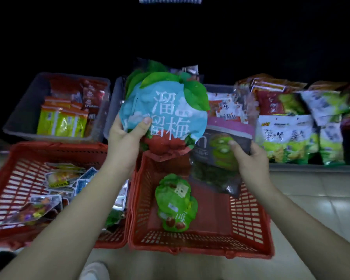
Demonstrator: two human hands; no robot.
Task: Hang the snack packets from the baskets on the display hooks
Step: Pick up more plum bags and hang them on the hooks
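Left hand: grips the round blue plum packet at its lower left edge, thumb pressed on the front face and fingers curled behind. More leaf-shaped packet edges show behind the blue one; their number cannot be told. The packet stands upright and faces the camera, with its bottom edge just above the far rim of the right red basket.

Right hand: pinches the dark kiwi packet at its right edge, thumb on the front and fingers behind. This packet sits just to the right of the left-hand grip and partly behind the blue packet's lower right edge. Its lower end hangs inside the basket's far right corner.

Below both grips, one green plum packet lies flat on the basket floor, apart from all four walls, with bare floor around it.

To the left of the left forearm, the left red basket holds a loose heap of small packets; its right wall touches the right basket's left wall.

Beyond the grips, a grey bin with yellow and red packets sits at far left. A row of standing bags lines the ledge at far right, close to the kiwi packet's right edge.

Above the grips the view is dark, and no detail can be told there. Tiled floor lies open to the right of the right forearm.
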